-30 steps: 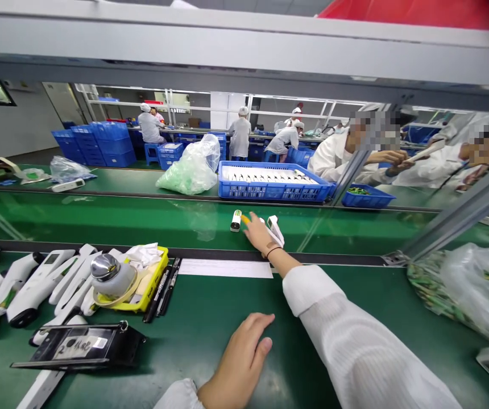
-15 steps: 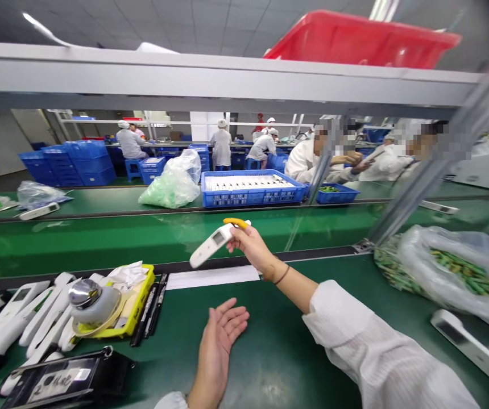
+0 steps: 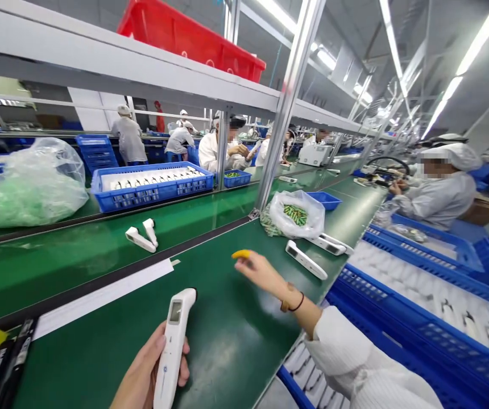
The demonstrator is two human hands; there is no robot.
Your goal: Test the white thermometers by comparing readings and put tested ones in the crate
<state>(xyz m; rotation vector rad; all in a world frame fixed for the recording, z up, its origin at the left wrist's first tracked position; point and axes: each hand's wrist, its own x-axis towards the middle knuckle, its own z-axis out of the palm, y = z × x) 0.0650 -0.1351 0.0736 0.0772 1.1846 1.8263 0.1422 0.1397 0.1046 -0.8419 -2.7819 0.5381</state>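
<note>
My left hand (image 3: 149,363) is wrapped around a white infrared thermometer (image 3: 173,346), held upright with its small display facing me and its dark tip at the top. My right hand (image 3: 261,274) reaches over the green bench, its fingers stretched forward and no object visible in it. A yellow finger cot (image 3: 241,254) covers one of its fingertips. Beyond that hand, to the right, another white thermometer (image 3: 306,260) lies on the bench, with more thermometers (image 3: 327,244) just behind it.
A clear bag of green-and-brown small parts (image 3: 295,215) sits by the metal post (image 3: 285,108). Two white devices (image 3: 143,236) lie on the green belt. Blue crates (image 3: 423,307) stand along the right edge. A paper strip (image 3: 103,296) and black markers (image 3: 12,360) lie left. A co-worker (image 3: 444,184) sits right.
The view has swung right. My right hand, which held a thermometer, now reaches right without one. My left hand, open and bare before, now grips a thermometer.
</note>
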